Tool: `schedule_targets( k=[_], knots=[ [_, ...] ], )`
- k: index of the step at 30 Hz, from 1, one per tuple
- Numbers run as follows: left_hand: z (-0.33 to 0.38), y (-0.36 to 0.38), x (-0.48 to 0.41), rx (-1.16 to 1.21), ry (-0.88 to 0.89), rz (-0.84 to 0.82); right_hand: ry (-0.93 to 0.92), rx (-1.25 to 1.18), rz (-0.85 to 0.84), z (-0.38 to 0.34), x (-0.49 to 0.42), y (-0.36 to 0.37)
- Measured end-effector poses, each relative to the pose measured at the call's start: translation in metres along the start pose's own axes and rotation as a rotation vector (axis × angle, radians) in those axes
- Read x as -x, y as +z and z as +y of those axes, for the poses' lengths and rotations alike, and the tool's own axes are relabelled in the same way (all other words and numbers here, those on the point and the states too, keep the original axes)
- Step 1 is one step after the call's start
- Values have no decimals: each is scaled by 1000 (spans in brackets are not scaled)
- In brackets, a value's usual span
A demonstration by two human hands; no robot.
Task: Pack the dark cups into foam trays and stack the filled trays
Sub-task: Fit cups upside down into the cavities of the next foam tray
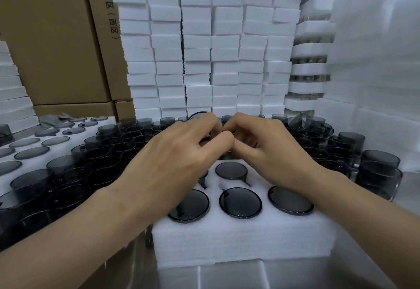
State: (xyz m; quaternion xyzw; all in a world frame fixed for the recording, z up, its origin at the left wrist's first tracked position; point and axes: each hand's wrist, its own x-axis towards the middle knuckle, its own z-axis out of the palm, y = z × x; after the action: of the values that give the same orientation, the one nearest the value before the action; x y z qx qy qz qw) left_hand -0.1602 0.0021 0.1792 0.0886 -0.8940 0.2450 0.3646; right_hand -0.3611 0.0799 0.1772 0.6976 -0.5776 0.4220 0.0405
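A white foam tray point(241, 236) stands in front of me on the table, with several dark round cups seated in its holes, such as a cup point(240, 202) in the near row. Both hands are over the tray's far row. My left hand point(179, 152) has its fingers curled round a dark cup, whose rim point(197, 114) shows above the knuckles. My right hand point(268, 145) meets it fingertip to fingertip, fingers curled on the same cup. The cup's body is mostly hidden by both hands.
Loose dark cups point(109, 152) crowd the table to the left, behind and right. A filled foam tray point(27, 150) lies at the left. Tall stacks of white foam trays point(200, 45) rise behind, foam sheets point(375, 61) at the right, cardboard boxes point(50, 38) at the left.
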Motion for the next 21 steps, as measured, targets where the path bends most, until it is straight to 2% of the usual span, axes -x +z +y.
schedule_targets(
  k=[5,10,13,16,21],
  knots=[
    [-7,9,2,-32,65,142,4,-60,4,-1,1,-1],
    [-13,17,4,-22,-49,329,-2,-152,59,0,1,-2],
    [-15,18,7,37,-174,314,-24,-158,109,1,1,-2],
    [-13,18,8,194,-280,288,-50,-121,133,1,2,-1],
    [-14,23,9,273,-329,324,-71,-79,136,0,2,0]
  ],
)
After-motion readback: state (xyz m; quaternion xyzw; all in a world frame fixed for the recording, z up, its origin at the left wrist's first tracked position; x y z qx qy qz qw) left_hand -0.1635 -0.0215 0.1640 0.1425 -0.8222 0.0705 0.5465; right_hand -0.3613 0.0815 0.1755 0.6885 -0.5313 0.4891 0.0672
